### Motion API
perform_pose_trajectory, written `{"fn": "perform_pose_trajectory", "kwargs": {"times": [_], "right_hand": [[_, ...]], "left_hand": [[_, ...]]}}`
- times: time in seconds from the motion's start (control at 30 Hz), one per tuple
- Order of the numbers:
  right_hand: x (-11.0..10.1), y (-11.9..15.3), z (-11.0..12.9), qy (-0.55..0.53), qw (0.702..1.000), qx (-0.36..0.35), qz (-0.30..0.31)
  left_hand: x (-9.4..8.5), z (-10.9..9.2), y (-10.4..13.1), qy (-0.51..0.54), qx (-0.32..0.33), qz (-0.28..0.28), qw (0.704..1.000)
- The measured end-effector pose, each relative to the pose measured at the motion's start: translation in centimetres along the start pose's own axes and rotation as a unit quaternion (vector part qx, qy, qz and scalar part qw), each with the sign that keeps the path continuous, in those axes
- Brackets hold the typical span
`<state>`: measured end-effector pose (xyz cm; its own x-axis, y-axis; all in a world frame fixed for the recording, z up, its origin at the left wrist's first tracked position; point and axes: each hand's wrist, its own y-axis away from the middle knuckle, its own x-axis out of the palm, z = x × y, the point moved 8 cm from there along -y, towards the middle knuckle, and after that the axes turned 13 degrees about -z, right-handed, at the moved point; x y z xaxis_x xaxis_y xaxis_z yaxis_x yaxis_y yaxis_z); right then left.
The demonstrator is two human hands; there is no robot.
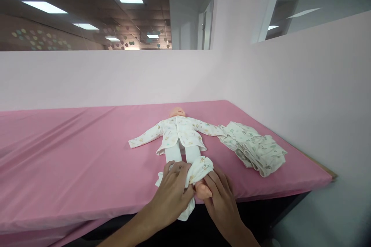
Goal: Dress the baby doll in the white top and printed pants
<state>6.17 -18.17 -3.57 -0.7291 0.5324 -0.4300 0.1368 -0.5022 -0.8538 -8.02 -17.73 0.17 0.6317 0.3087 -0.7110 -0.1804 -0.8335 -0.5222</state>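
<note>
A baby doll (179, 129) lies on its back on the pink sheet (72, 146), head toward the far wall, dressed in a white printed top with both sleeves spread out. Small white printed trousers (199, 170) are bunched around its lower legs at the table's front edge. My left hand (172, 191) grips the trouser cloth on the left side. My right hand (218, 197) holds the cloth by the doll's bare foot (203, 192), which sticks out between my hands.
A loose pile of folded printed baby clothes (255, 148) lies to the right of the doll. Pale pink walls (290, 85) close the table at the back and right. The front edge drops to a dark gap below my wrists.
</note>
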Motion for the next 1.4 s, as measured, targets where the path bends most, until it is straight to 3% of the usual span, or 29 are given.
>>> {"fn": "perform_pose_trajectory", "kwargs": {"times": [0.1, 0.17, 0.23, 0.3, 0.4, 0.5, 0.6, 0.73, 0.87, 1.07, 1.27, 1.4], "right_hand": [[-0.1, -1.1, -1.3, -0.127, 0.983, 0.104, 0.087], [-0.8, -1.3, -3.0, -0.212, 0.937, 0.241, 0.136], [-2.5, -1.7, -5.0, -0.25, 0.892, 0.358, 0.114], [-4.1, -2.9, -6.5, -0.236, 0.884, 0.399, 0.06], [-3.7, -5.8, -6.4, -0.197, 0.914, 0.35, 0.056], [0.0, -8.5, -4.1, -0.205, 0.924, 0.288, 0.144], [3.8, -10.5, -1.2, -0.209, 0.924, 0.216, 0.236], [7.0, -11.4, 1.1, -0.201, 0.904, 0.177, 0.334], [7.8, -11.3, 1.8, -0.226, 0.88, 0.184, 0.374], [8.5, -11.0, 1.0, -0.232, 0.874, 0.209, 0.372], [9.1, -11.8, -1.5, -0.268, 0.837, 0.286, 0.381], [8.6, -12.2, -5.6, -0.199, 0.883, 0.26, 0.337]], "left_hand": [[-0.6, 0.9, -0.2, 0.005, -0.004, 0.012, 1.0], [-1.5, 1.7, -0.1, 0.026, -0.004, 0.041, 0.999], [-2.5, 2.6, 0.1, 0.055, -0.016, 0.08, 0.995], [-3.7, 4.1, 0.3, 0.076, -0.054, 0.107, 0.99], [-4.5, 6.2, 0.0, 0.101, -0.108, 0.148, 0.978], [-3.8, 6.9, -0.8, 0.159, -0.117, 0.202, 0.959], [-3.0, 6.9, -1.7, 0.173, -0.101, 0.214, 0.956], [-2.8, 7.1, -2.5, 0.17, -0.115, 0.14, 0.969], [-2.9, 7.9, -3.0, 0.246, -0.161, 0.053, 0.954], [-2.3, 9.1, -3.8, 0.277, -0.193, 0.027, 0.941], [-2.5, 10.9, -5.2, 0.228, -0.208, -0.015, 0.951], [-2.0, 11.7, -5.7, 0.207, -0.18, 0.033, 0.961]]}}
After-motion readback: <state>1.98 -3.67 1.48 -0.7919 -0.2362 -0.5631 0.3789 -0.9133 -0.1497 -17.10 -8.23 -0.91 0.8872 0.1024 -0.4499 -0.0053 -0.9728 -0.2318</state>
